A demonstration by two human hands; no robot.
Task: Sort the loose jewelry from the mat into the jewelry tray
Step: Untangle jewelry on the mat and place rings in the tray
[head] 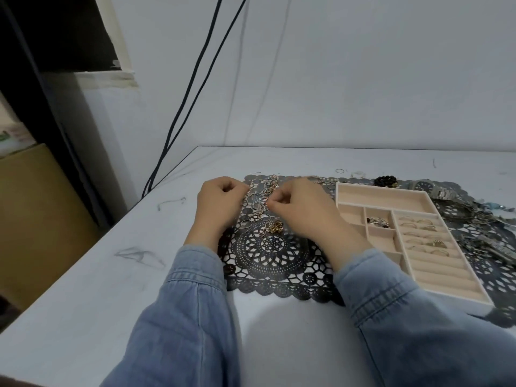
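Note:
A black lace mat lies on the white table. A tangle of silver and gold chains and rings sits on its far left part. My left hand has its fingers curled at the left end of a silver chain, and my right hand pinches the tangle from the right. A gold flower piece lies just below the tangle. The beige jewelry tray stands to the right; several rings sit in its roll slots and a dark piece lies in a small compartment.
More jewelry lies behind and right of the tray: a black bead bracelet, a metal watch, a heap of silver chains. Two small rings rest on the bare table. Black cables hang down the wall. A cardboard box stands left.

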